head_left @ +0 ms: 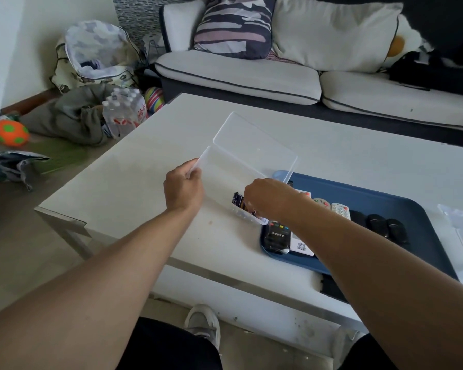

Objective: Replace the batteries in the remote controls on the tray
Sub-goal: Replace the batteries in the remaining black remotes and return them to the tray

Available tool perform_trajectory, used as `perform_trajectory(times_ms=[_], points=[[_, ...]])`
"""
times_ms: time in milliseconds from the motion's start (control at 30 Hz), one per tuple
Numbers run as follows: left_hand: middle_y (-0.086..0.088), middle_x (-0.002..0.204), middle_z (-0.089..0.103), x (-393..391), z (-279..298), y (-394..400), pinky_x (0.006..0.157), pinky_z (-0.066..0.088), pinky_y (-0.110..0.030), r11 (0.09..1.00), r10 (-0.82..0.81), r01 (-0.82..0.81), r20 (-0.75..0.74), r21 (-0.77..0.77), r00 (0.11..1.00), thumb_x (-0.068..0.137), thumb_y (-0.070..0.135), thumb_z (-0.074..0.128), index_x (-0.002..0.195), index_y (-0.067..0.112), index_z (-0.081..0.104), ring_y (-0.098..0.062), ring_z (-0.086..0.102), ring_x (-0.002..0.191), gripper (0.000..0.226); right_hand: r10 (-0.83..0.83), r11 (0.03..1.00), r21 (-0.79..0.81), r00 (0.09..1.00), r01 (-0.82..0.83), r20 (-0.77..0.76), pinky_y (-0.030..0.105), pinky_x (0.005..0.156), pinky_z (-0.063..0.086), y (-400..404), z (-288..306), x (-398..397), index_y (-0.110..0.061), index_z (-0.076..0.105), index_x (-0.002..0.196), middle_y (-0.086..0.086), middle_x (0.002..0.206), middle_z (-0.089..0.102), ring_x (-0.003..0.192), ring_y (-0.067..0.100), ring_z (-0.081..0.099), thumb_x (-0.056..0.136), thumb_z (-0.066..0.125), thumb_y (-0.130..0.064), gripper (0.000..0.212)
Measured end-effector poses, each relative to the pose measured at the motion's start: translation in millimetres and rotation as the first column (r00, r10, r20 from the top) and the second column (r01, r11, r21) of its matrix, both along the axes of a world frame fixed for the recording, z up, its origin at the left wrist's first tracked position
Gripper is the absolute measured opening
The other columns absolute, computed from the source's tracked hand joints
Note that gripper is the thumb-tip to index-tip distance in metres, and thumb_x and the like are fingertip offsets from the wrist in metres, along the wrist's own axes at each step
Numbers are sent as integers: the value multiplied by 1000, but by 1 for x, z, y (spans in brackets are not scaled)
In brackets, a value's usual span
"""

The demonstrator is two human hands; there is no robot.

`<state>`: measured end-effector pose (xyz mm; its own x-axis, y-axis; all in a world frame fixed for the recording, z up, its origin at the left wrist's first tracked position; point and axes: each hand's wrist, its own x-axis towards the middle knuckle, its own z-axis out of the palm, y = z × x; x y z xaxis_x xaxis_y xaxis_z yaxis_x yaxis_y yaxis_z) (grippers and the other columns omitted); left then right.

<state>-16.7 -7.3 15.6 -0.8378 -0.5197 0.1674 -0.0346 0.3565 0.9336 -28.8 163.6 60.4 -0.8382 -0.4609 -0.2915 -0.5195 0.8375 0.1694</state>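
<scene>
On the floor at far left lie an orange ball with green spots [11, 133] and a shrink-wrapped pack of water bottles [125, 110]. The white surface [134, 182] carries the rest. The left hand [183, 186] grips the left rim of a clear plastic box [225, 177], fingers [194, 172] curled round the thin edge, holding it tilted above the surface. Behind it, a second clear panel, apparently the box's lid [254, 145], stands raised. Dark batteries [238, 201] sit gathered in the low right corner of the box. The right hand [269, 198] reaches into that corner, just beside the batteries; its fingertips are hidden behind the hand and the box wall, so whether they pinch a battery cannot be told. To the right lies the blue tray [401, 204], its near-left end partly beneath the box. On it, a black remote [278, 239] and a white one [301, 245] lie at the near end; further along stand two light remotes with coloured buttons [332, 208] and then three black remotes [380, 222] side by side. A striped cushion [235, 25] leans on the sofa [251, 78] behind.
</scene>
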Motion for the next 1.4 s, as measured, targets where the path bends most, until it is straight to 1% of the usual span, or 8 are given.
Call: perform_trajectory(times_ms=[333,700,733,767,867,1000,1167,1400], points=[[-1,70,18,-2,-3,-2,57,17,-33,999,9,-8,32,-49,999,88,4,51,64,13,32,-21,19,67,31,6,994,105,996,-16,88,34,82,50,-8,4,6,-12,36,63,1,69,37,84,25,49,89,52,6,36],[8,78,19,-4,-14,-8,59,32,-32,995,104,-103,108,-14,989,94,14,56,71,2,49,-26,34,58,27,-43,998,-43,993,38,-107,31,67,43,-6,23,3,-11,60,92,3,83,53,79,25,55,94,59,-5,6],[16,99,46,-5,-16,-9,60,36,-33,994,111,-112,119,2,987,94,12,56,75,-1,58,-29,39,60,22,-86,988,-138,990,70,-113,29,65,43,2,28,1,-12,65,95,2,82,58,77,24,57,94,65,-13,1],[-11,58,40,-5,-17,-9,61,36,-32,993,118,-120,137,2,984,93,10,55,75,0,60,-27,39,59,21,-157,954,-270,985,133,-70,28,63,45,11,30,-3,-15,69,97,3,84,64,75,22,59,93,70,-21,8],[-7,65,43,-8,-22,-10,63,35,-30,994,111,-106,181,-34,977,93,9,53,75,7,63,-26,42,65,21,-249,494,-707,862,506,442,25,62,53,48,26,-5,-14,73,110,6,86,71,69,17,62,91,73,-21,19],[-23,93,69,-12,-28,-12,70,49,-38,993,118,-116,229,-25,966,96,16,55,91,5,73,-40,65,86,21,114,-128,-507,520,852,846,19,63,54,88,18,2,4,65,118,7,93,65,76,13,61,98,58,-7,24],[-21,98,72,-8,-28,-8,69,46,-36,988,153,-153,270,-21,951,95,19,57,101,4,76,-37,69,92,25,269,-159,-350,381,923,884,19,63,54,112,19,17,-3,68,101,8,90,69,73,12,64,102,50,-10,19],[-23,133,59,-4,-11,2,102,43,-47,949,315,-300,323,-98,892,98,23,50,127,3,62,-41,53,123,38,341,-255,-382,452,888,824,22,64,53,130,34,37,-6,67,107,10,91,65,73,15,62,104,49,-14,20]])
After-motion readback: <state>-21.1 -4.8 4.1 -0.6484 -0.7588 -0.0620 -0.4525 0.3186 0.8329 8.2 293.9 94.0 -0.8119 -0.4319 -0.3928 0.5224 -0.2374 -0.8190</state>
